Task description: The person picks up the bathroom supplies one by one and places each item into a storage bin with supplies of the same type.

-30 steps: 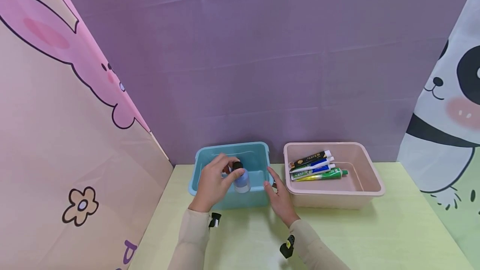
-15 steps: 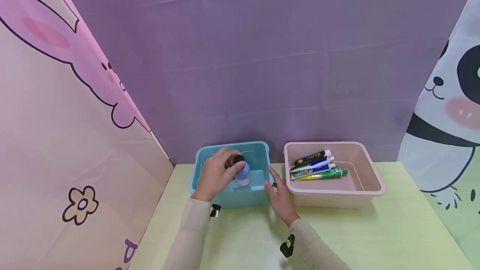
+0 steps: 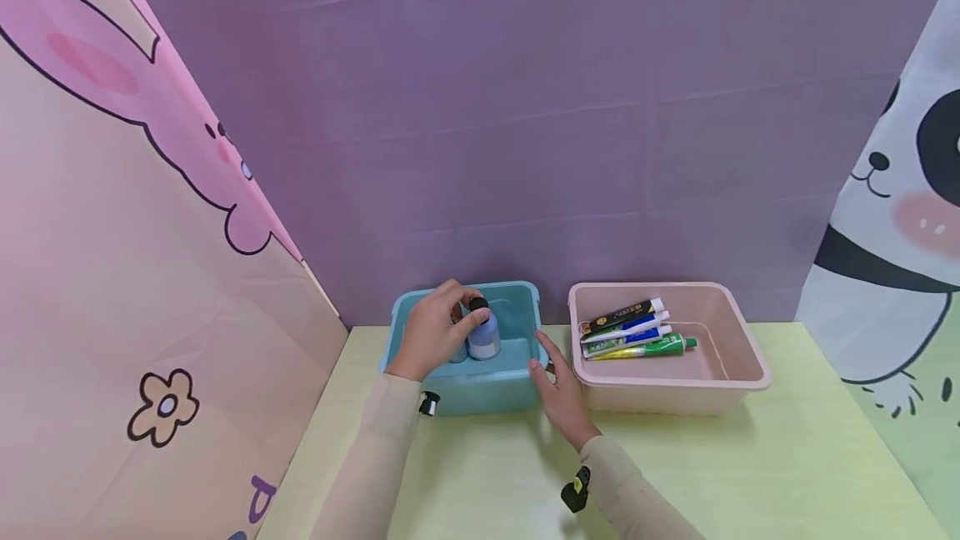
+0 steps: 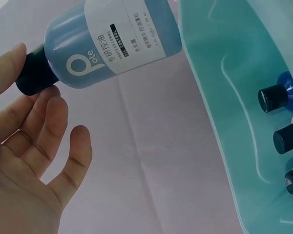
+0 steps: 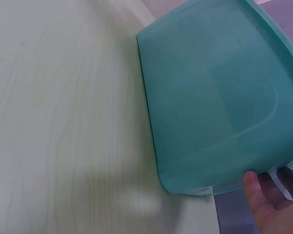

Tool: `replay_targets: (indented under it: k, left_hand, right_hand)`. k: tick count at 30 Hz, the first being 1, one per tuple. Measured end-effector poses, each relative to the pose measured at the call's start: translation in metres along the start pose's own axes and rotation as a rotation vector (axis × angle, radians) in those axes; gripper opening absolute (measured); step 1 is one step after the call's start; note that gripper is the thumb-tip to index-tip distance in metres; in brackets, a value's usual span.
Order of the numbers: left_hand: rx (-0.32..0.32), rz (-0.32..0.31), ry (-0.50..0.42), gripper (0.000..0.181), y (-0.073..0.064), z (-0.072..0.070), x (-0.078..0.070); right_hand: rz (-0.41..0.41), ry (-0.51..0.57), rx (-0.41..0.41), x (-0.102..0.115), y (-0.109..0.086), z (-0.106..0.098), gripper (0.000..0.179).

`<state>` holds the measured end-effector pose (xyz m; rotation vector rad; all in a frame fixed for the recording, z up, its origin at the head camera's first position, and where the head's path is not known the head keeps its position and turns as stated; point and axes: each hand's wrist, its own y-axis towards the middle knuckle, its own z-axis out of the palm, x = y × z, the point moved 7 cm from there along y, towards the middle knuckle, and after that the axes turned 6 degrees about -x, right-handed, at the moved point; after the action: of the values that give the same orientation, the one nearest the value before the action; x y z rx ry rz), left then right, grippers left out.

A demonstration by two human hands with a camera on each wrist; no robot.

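My left hand (image 3: 431, 333) pinches the black cap (image 4: 36, 72) of a light-blue bottle (image 4: 129, 36) with a white label. In the head view the bottle (image 3: 484, 340) hangs upright over the teal bin (image 3: 480, 392), its base lower than the cap. Several other black-capped bottles sit inside that bin, among them a dark-blue bottle (image 4: 289, 90); my left hand partly hides them in the head view. My right hand (image 3: 562, 407) holds the bin's near right corner, thumb (image 5: 251, 185) against the outer wall and the other fingers round the end, partly hidden.
A pink bin (image 3: 667, 400) stands right of the teal one. Inside it lie several tubes, including a green tube (image 3: 660, 347) and a black tube (image 3: 618, 319). Both bins rest on a pale wooden table (image 3: 487, 473), before a purple backdrop (image 3: 480, 123).
My left hand has moved forward with the bottle, away from the teal bin's front rim and further over its inside. My right hand stays at the corner.
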<state>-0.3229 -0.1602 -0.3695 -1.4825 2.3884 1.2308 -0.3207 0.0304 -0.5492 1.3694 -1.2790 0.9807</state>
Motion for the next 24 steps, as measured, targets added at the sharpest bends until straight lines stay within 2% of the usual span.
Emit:
replay_targets:
  k: [5, 24]
  left_hand:
    - [0.028, 0.012, 0.013, 0.024, 0.004, 0.005, 0.004]
    - [0.131, -0.052, 0.012, 0.024, 0.023, 0.026, 0.023]
  right_hand:
    - [0.004, 0.008, 0.005, 0.001, 0.0, -0.001, 0.054]
    - [0.02, 0.029, 0.016, 0.003, 0.001, 0.001, 0.055]
